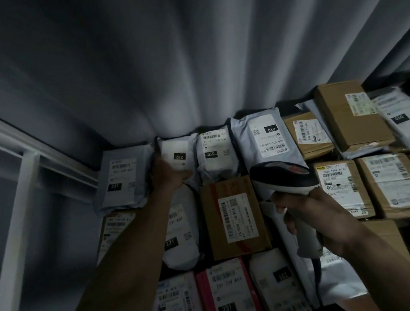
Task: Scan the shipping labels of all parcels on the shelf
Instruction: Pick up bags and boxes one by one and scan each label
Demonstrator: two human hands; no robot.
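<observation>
1. Head view: shelf (30, 160) w/ white metal frame at left, packed w/ parcels laid label-up in rows; grey curtain (187, 55) hangs behind, touching the back row.
2. Left hand (167, 171) reaches to back row, fingers curled onto the white poly mailer (178, 153) w/ black "010" tag; thumb along its lower edge, so it grips that mailer. Fingertips partly hidden behind parcel's left edge.
3. Right hand (308, 217) wrapped around grip of handheld scanner (284, 177); fingers closed tight on the handle, head of scanner dark w/ red window on top, pointing toward back row. Scanner hovers over the parcels, above a grey mailer (266, 138) w/ "010" label.
4. Back row, l to r: grey mailer (121, 177) tagged "231", the held white mailer, another white mailer (215, 151) tagged "010", the grey "010" mailer, then cardboard boxes (347, 116).
5. Middle row: brown box (234, 218) w/ red tape and white label sits just beside left forearm; white mailer (179, 235) tagged "231" partly under the forearm. More brown boxes (391, 185) at right, labels up.
6. Front row: pink-edged mailer (225, 296) tagged "231", white mailers either side.
7. Label text mostly too blurred to read beyond the big tags.
</observation>
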